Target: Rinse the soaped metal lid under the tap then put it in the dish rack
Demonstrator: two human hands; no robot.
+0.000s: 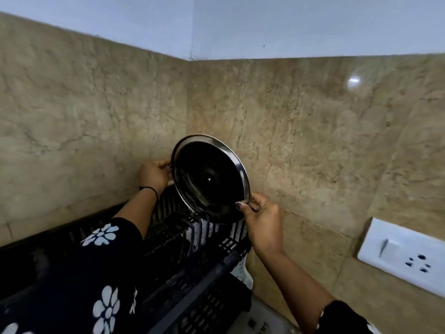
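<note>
The round metal lid (209,175) stands almost on edge, its dark inner face toward me, with its lower rim down among the slats of the black dish rack (192,268). My left hand (154,175) grips the lid's upper left rim from behind. My right hand (261,219) pinches the lower right rim between thumb and fingers. The rack sits in the corner where two tiled walls meet. The tap is out of view.
Beige marble-look tiles cover both walls close behind the lid. A white switch and socket plate (404,255) is fixed to the right wall. Something white with a pattern (207,231) shows inside the rack below the lid. My dark flowered sleeve (96,273) crosses the rack's left part.
</note>
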